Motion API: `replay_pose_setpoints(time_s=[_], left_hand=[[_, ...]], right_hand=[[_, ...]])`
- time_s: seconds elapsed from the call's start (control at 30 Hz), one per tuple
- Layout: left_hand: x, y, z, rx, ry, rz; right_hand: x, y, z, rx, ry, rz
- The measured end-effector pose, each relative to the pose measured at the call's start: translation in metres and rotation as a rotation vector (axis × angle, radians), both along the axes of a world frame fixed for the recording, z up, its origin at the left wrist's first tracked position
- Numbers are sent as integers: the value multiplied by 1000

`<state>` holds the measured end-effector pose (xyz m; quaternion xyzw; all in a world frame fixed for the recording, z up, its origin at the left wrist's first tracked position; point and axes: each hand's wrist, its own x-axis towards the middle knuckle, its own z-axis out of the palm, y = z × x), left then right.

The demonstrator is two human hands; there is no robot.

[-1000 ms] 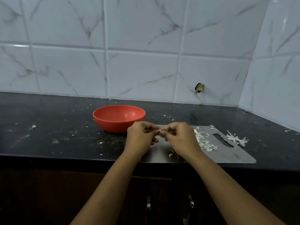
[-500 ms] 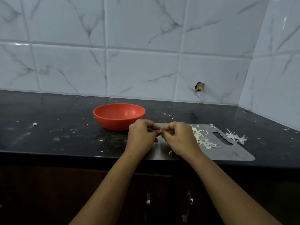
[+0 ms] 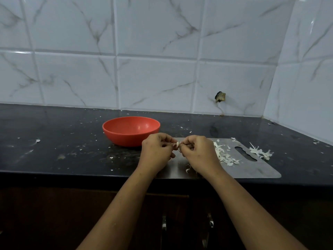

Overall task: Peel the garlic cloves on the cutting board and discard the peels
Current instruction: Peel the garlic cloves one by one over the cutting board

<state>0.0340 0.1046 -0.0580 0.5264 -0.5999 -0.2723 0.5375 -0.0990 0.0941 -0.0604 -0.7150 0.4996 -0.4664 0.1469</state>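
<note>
A dark counter [image 3: 54, 141], flecked with white scraps, runs below a wall [image 3: 153, 60] of white marbled tiles. Above the metal cutting board [image 3: 252, 168], the left hand [image 3: 156, 153] and right hand [image 3: 198, 154] pinch one garlic clove [image 3: 178, 144] between curled fingertips. Peels [image 3: 223, 154] lie heaped on the board, and a red bowl [image 3: 131, 131] stands just left of it.

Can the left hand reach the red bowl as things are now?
Probably yes: the red bowl stands just behind the left hand with nothing between them. But that hand now pinches the garlic clove with the right hand.
</note>
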Motion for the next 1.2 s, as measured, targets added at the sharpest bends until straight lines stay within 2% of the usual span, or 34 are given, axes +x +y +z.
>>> replay_pose_setpoints(time_s=[0.4, 0.67, 0.77, 1.03, 1.2], left_hand=[[-3, 5, 2, -50, -105, -19], [-2, 4, 1, -79, -74, -40], [-1, 4, 1, -86, -8, -31], [-2, 1, 0, -38, 65, -70], [0, 2, 0, -31, 107, -75]], right_hand=[[-1, 4, 2, 51, -156, 31], [-1, 4, 1, 55, -203, 49], [-1, 3, 1, 56, -209, 52], [-1, 2, 1, 46, -255, -22], [-1, 0, -2, 10, -162, -44]])
